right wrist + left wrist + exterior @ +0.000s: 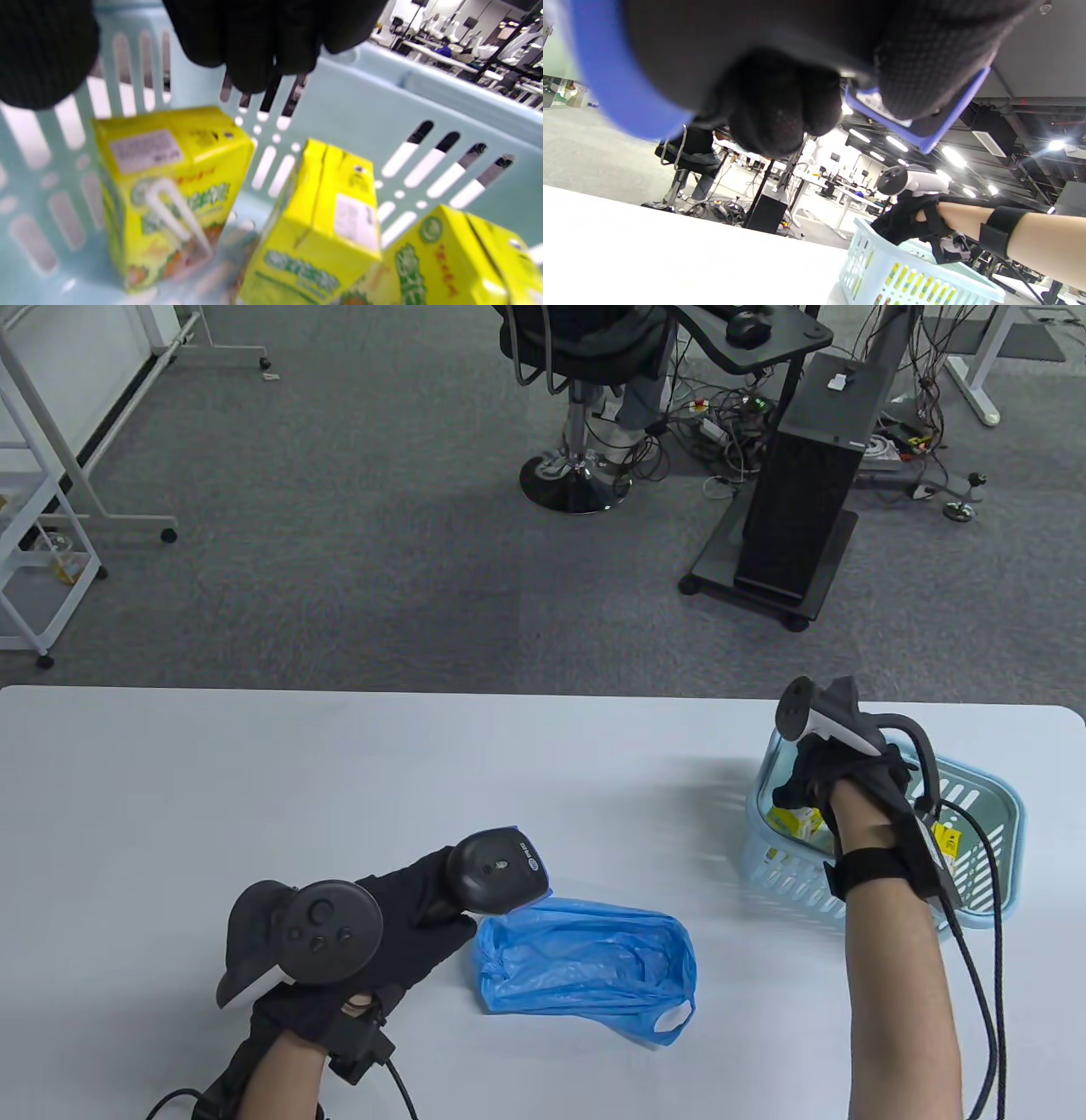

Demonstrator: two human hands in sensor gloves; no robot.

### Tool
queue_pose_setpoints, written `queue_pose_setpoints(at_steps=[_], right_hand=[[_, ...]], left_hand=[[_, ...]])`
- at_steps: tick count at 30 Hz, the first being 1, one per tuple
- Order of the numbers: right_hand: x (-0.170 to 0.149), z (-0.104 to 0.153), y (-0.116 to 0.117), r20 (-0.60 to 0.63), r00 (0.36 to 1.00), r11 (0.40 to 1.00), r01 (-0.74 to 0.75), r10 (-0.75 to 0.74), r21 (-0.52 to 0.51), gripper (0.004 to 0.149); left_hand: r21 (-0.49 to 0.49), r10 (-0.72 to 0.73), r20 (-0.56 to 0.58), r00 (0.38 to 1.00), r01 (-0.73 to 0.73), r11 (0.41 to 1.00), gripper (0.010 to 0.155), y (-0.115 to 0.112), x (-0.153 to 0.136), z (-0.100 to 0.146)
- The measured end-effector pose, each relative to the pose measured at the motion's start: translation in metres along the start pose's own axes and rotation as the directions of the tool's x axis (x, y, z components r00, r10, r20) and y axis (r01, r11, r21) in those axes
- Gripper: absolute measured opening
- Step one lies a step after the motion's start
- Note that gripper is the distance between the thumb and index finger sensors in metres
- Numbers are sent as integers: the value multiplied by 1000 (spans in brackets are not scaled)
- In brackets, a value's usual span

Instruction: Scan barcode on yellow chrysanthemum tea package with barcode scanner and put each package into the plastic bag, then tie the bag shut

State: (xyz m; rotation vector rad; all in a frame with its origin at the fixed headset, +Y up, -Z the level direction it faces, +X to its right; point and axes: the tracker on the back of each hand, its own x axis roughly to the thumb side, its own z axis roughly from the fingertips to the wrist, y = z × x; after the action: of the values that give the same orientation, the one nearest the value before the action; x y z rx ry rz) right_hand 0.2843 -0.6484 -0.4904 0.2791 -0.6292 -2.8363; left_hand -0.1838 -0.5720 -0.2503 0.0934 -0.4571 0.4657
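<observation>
My left hand point(428, 912) grips a dark barcode scanner point(499, 869) by its handle, just left of the crumpled blue plastic bag point(585, 967) lying flat on the table. My right hand point(796, 791) reaches down into a light blue slotted basket point(988, 814) at the right. Yellow tea packages point(793, 819) lie inside it. The right wrist view shows three of them: a left package point(169, 190), a middle package point(326, 228) and a right package point(458, 262). The gloved fingers point(263, 42) hang just above them and hold nothing.
The white table point(254, 797) runs left of the basket. A cable point(984, 967) trails from my right wrist to the near edge. Beyond the far edge are an office chair point(577, 398) and a black computer tower point(806, 475) on grey carpet.
</observation>
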Motion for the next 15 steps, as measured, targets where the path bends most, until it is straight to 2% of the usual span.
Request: queue_pose_setpoints(at_steps=[5,9,15], right_hand=[[9,-9,9,11,998,992,-70,69,104,100],[9,-13,11,14,997,987,-73,72,143,101],[9,-22,18,0,995,965,-98,102,242,95]], left_hand=[[6,-4,-7,1000,4,1000,59,0,0,0],[10,-13,-4,1000,13,1000,59,1,1,1],[14,-14,-9,1000,14,1000,59,2,1,2]])
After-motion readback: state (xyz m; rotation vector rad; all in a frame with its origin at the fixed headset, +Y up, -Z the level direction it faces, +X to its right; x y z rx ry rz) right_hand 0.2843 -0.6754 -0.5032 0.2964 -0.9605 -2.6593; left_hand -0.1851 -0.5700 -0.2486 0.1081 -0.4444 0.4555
